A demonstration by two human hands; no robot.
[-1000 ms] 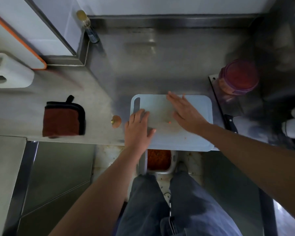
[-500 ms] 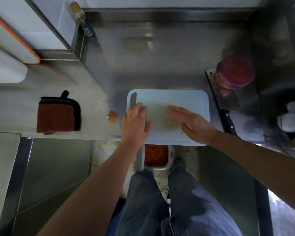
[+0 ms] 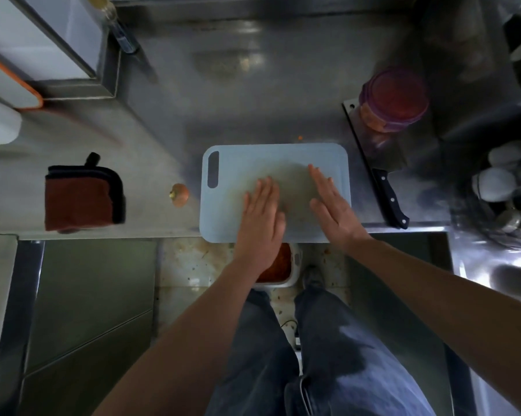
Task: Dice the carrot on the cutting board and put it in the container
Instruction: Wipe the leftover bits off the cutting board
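Cutting board (image 3: 238, 163) bears flat left hand (image 3: 260, 217) and right hand (image 3: 333, 205).

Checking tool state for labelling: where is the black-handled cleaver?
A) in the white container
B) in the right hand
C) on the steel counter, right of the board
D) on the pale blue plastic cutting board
C: the black-handled cleaver lies on the steel counter, right of the pale blue plastic cutting board.

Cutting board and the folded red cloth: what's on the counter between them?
One small orange stub, apparently a carrot end, apart from both and nearer the cutting board than the red cloth. The head view shows it.
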